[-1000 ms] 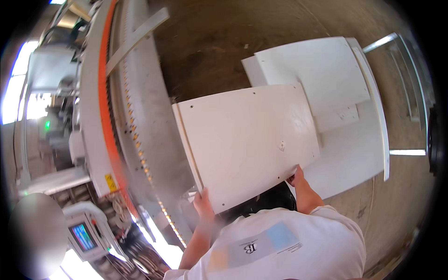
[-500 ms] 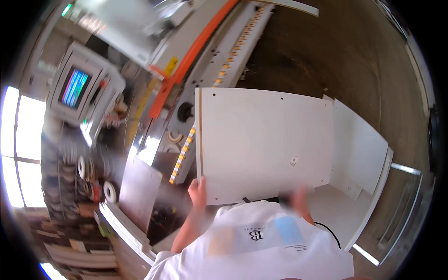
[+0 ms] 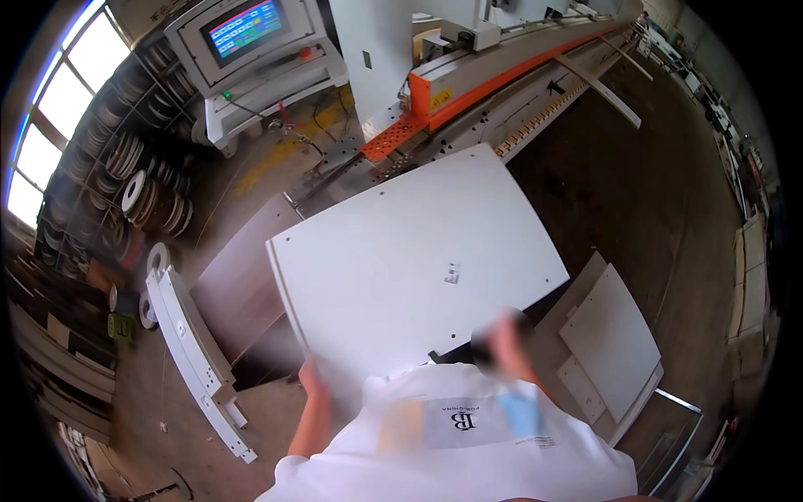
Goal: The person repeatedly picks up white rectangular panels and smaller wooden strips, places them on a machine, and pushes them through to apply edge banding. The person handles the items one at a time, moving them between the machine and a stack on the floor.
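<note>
My left hand (image 3: 313,381) is closed on the near left edge of a large white panel (image 3: 393,259). This board lies tilted in front of my body, with small dark holes near its edges and a small printed label (image 3: 452,273) on its face. Motion smears my right hand (image 3: 507,345) at the panel's near edge, to the right. It is closed on a black object (image 3: 483,345), too blurred to name its kind. A dark piece of it sticks out along the edge, against my white shirt (image 3: 452,435).
A machine with an orange guard (image 3: 393,140) and a roller rail (image 3: 544,115) stretches away ahead. Its control console (image 3: 242,33) stands at the far left. White boards (image 3: 615,339) are stacked at right, long strips (image 3: 191,351) at left. Edge-band rolls (image 3: 138,192) fill a rack.
My view has turned right, bringing more floor and the console into sight. The white panel has swung round, and its right end is now apart from the stacked boards. Both hands stay at it.
</note>
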A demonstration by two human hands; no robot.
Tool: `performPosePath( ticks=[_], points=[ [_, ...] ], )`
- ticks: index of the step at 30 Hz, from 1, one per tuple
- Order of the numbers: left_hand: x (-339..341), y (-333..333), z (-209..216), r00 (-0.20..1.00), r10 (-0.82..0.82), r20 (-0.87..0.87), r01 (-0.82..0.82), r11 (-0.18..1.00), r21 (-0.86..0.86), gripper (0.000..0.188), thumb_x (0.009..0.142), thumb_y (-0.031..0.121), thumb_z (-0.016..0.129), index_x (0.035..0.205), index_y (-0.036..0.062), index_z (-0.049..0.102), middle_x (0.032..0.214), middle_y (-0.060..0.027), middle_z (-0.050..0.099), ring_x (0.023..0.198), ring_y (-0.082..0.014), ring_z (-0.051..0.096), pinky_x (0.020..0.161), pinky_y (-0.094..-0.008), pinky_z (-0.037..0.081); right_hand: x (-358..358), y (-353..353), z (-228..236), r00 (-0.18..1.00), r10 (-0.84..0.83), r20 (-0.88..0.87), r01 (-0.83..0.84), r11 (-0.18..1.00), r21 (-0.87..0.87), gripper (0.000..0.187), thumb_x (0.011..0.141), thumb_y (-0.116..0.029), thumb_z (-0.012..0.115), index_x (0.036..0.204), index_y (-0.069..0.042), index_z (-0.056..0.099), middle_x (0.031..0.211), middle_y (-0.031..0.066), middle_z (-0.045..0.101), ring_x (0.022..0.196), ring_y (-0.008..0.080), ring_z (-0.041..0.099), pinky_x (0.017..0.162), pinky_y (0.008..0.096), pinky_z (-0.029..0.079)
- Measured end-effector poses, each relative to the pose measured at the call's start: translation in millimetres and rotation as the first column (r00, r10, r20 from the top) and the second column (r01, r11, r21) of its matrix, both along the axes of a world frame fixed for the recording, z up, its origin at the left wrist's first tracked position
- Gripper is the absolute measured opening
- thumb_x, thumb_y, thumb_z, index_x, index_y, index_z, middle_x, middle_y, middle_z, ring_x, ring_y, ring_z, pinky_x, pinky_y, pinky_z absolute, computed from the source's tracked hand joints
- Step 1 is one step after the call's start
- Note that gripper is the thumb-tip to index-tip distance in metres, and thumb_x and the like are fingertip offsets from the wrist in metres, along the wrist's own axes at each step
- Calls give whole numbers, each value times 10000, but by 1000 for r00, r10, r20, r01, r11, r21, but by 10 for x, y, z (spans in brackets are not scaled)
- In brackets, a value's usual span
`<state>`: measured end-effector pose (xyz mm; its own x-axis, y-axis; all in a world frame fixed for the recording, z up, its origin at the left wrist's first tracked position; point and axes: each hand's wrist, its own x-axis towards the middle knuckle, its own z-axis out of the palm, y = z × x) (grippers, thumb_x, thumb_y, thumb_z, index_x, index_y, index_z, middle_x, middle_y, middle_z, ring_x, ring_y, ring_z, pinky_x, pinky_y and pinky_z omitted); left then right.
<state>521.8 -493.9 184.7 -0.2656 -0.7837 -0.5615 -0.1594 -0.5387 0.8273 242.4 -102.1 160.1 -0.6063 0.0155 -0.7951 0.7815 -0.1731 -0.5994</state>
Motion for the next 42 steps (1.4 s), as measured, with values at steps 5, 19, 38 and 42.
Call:
performPosePath(
  ticks=[5,19,38,42],
  points=[
    [544,-134,123,995,77,70,-79,997,19,316,991,344,620,918,37,621,820,-42,599,754,-193,607,691,-396,532,-160,-746,144,948,308,-77,-306,951,36,347,948,-423,624,1070,-99,608,950,36,676,830,167,677,636,288,493],
    [666,-392,-151,993,76,86,-85,990,110,381,993,363,634,1134,9,622,1007,-98,681,895,-227,669,801,-408,552,-679,-1239,133,823,542,-170,-497,832,247,271,926,-270,675,955,-13,592,880,96,693,706,186,711,555,265,499],
    [-878,229,189,996,2,-92,18,976,218,369,1022,325,596,1223,17,569,1076,-102,655,970,-243,646,854,-424,540,-1291,-614,82,983,12,-183,-33,993,-113,369,975,-357,638,1241,-102,611,1213,51,709,980,153,692,699,282,492],
    [-1170,322,56,986,-87,-141,122,958,261,378,1040,324,560,1275,30,526,1153,-120,626,1023,-259,629,896,-457,533,-750,-203,-190,994,73,-82,-79,994,-70,446,973,-402,632,1303,-107,577,1242,69,702,967,162,691,727,294,508]
  ],
)
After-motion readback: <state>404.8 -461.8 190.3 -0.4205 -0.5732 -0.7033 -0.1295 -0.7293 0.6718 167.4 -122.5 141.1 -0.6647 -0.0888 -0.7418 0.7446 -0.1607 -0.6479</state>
